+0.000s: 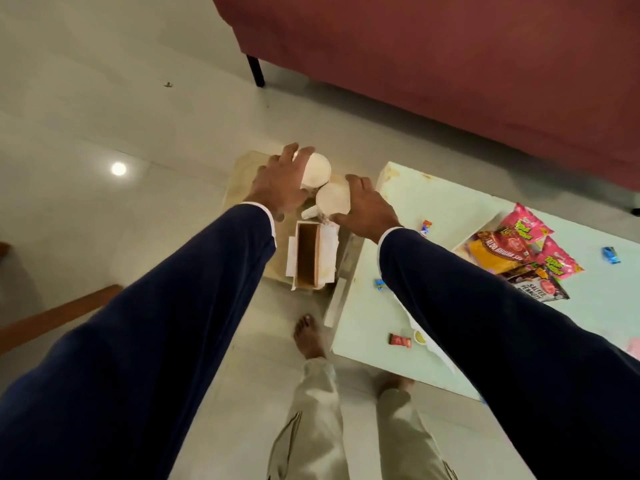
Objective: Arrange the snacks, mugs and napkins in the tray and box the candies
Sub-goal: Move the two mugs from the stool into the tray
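Observation:
Two white mugs stand side by side on a small beige side table [242,168]. My left hand [280,181] curls round the far mug [317,168] from the left. My right hand [367,206] grips the near mug [334,200] from the right, thumb under its rim. An open box [306,258] with a brown inside lies just before the mugs. On the pale table [433,195] to the right, a tray [483,226] holds pink [523,230], yellow [495,254] and dark [536,285] snack packets. Loose candies lie around: a red one [400,340], blue ones [611,255] [381,284].
A dark red sofa [450,64] stands behind both tables, its black leg [256,71] on the tiled floor. My bare feet [310,337] are between the tables. White paper [433,348] and a small cup [419,337] lie at the table's near edge. A wooden edge [59,317] is at left.

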